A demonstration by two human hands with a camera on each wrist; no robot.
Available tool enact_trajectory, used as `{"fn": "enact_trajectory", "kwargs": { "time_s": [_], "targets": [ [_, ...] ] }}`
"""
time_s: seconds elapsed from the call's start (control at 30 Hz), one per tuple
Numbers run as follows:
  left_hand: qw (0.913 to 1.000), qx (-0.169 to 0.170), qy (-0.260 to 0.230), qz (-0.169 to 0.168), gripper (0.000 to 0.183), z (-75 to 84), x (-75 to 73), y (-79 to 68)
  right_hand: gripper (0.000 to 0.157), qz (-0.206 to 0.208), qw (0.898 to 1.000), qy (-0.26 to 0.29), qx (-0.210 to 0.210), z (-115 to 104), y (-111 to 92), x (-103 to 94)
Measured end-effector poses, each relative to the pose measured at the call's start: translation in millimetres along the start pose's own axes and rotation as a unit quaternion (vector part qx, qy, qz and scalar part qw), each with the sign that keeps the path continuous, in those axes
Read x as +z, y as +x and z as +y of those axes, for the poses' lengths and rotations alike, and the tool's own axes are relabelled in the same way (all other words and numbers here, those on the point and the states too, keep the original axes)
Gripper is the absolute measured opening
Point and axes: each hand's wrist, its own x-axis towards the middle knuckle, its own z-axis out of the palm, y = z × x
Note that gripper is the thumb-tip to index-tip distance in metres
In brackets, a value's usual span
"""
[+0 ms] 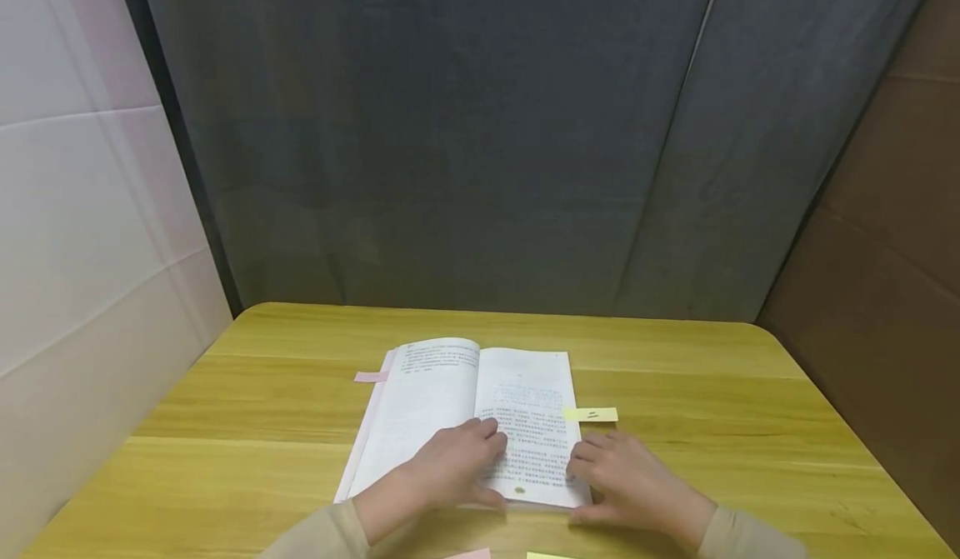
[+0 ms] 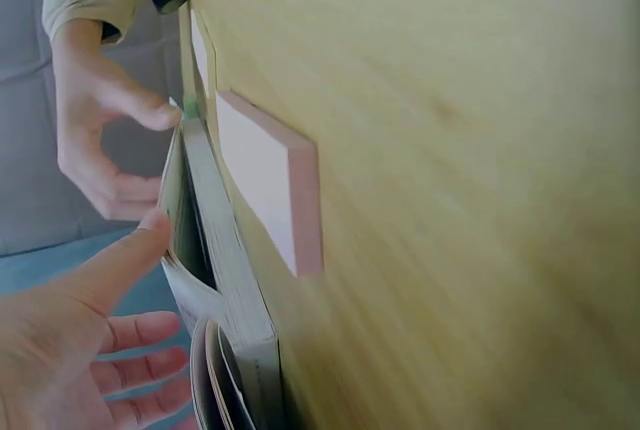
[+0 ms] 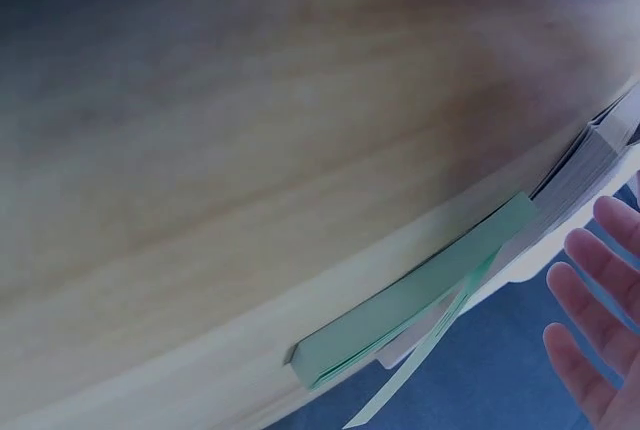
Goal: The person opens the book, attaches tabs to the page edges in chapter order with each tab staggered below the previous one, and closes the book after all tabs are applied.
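Note:
A thick paperback book (image 1: 420,434) lies open on the table, with printed text on both pages. My left hand (image 1: 459,459) rests low near its spine, fingers reaching over the right page. In the left wrist view, the thumb of this left hand (image 2: 60,350) is at the bottom edge of the pages, its fingers spread. Beside the book's lower right corner is my right hand (image 1: 637,482), its fingertips over the page margin. The right wrist view shows the right hand's fingers (image 3: 590,315) loosely extended. A yellow tab (image 1: 603,415) marked with strokes sticks out from the right page.
A pink tab (image 1: 371,376) juts from the book's left side. On the near part of the table sit a pink sticky-note pad (image 2: 255,170) and a yellow-green pad (image 3: 415,290) with a strip lifting off it. A dark partition (image 1: 450,142) stands behind the wooden table (image 1: 247,426).

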Motion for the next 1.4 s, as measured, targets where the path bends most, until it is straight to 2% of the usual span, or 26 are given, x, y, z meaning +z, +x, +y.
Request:
{"fn": "enact_trajectory", "kwargs": {
  "time_s": [0.2, 0.37, 0.47, 0.53, 0.67, 0.77, 0.87, 1.0, 1.07, 1.23, 1.4],
  "targets": [
    [0.999, 0.004, -0.031, 0.032, 0.045, -6.0, -2.4, -8.2, 0.043, -0.003, 1.0, -0.013, -0.007, -2, 0, 0.3],
    [0.9958, 0.037, -0.025, 0.081, 0.037, -9.3, -4.9, -16.8, 0.041, 0.002, 1.0, -0.02, -0.01, -2, 0, 3.0],
    [0.9901, 0.078, 0.001, 0.117, 0.033, -10.2, -5.1, -20.4, 0.039, 0.001, 1.0, -0.021, -0.013, -1, 0, 4.7],
    [0.9858, 0.103, 0.028, 0.13, 0.038, -9.4, -5.2, -22.0, 0.038, -0.001, 1.0, -0.023, -0.014, -1, 0, 5.0],
    [0.9761, 0.139, 0.094, 0.137, 0.061, -6.2, -7.5, -25.0, 0.036, -0.011, 1.0, -0.025, -0.015, 0, 1, 4.6],
    [0.9697, 0.147, 0.139, 0.137, 0.072, -4.8, -9.6, -27.6, 0.034, -0.019, 1.0, -0.022, -0.011, -1, 2, 3.8],
    [0.9662, 0.14, 0.176, 0.125, 0.079, -5.6, -10.8, -29.5, 0.033, -0.021, 1.0, -0.021, -0.008, -1, 2, 3.7],
    [0.9649, 0.111, 0.21, 0.112, 0.085, -9.6, -10.8, -30.6, 0.033, -0.02, 1.0, -0.017, -0.006, -1, 2, 4.5],
    [0.9652, 0.093, 0.218, 0.111, 0.079, -11.8, -10.1, -30.7, 0.032, -0.019, 1.0, -0.014, -0.006, -1, 2, 4.6],
    [0.9659, 0.063, 0.224, 0.113, 0.047, -15.2, -8.3, -30.7, 0.032, -0.018, 1.0, -0.012, -0.007, -1, 2, 4.2],
    [0.9696, 0.052, 0.211, 0.112, 0.035, -12.1, -7.7, -26.9, 0.032, -0.022, 1.0, -0.011, -0.007, -1, 2, 2.8]
  ]
}}
